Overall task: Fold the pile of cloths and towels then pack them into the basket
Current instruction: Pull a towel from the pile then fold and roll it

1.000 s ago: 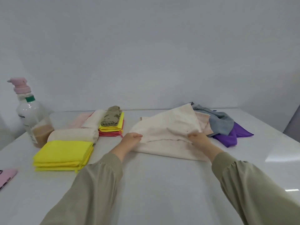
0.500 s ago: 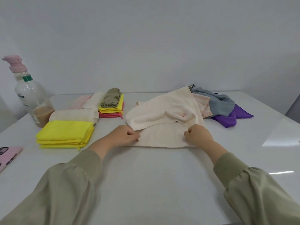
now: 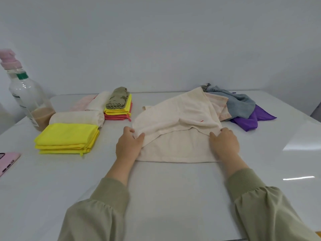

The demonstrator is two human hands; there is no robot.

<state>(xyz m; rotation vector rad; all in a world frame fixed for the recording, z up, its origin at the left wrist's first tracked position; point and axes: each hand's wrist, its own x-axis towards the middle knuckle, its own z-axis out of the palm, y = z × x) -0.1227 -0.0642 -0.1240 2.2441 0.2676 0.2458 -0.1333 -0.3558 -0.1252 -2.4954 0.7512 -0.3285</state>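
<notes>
A cream towel [image 3: 175, 115] lies partly folded on the white table [image 3: 156, 197], its far half drooping over the near half. My left hand [image 3: 129, 145] pinches the towel's folded edge at the left corner. At the right corner my right hand [image 3: 224, 143] grips the same edge. Behind the towel sits the unfolded pile: a pale pink cloth [image 3: 218, 105], a grey cloth [image 3: 241, 106] and a purple cloth [image 3: 251, 120]. Folded pieces lie to the left: a yellow stack [image 3: 66, 140], cream rolls [image 3: 76, 118], and an olive cloth [image 3: 119, 100] on yellow and red cloths. No basket is in view.
A clear pump bottle [image 3: 26, 96] with brown liquid stands at the far left. A pink phone [image 3: 7, 162] lies at the left edge. A wall rises close behind the table's far edge. Bare table surface stretches in front of the towel.
Both hands have drawn the towel's far edge toward me, laying it over the near half. The view has tilted slightly down.
</notes>
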